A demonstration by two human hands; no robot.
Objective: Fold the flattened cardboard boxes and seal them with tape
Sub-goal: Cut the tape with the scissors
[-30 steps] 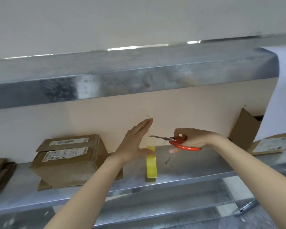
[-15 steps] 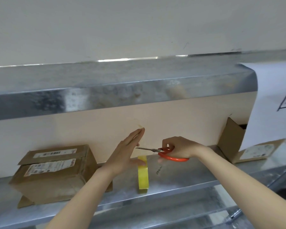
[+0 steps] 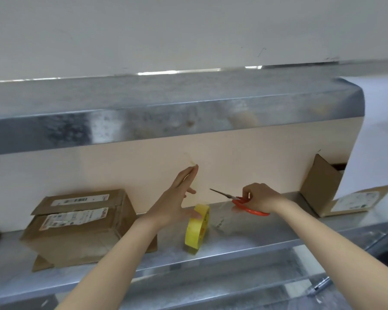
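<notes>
- My left hand, fingers straight, thumb touching the yellow tape roll, which stands on edge on the shelf.
- My right hand grips the orange scissors.
- Likely handling: roll light, tippy; loose tape limp, sticky, best held taut by its end.

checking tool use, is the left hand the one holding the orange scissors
No, the right hand grips the orange scissors; the left hand is flat beside the yellow tape roll.
</notes>
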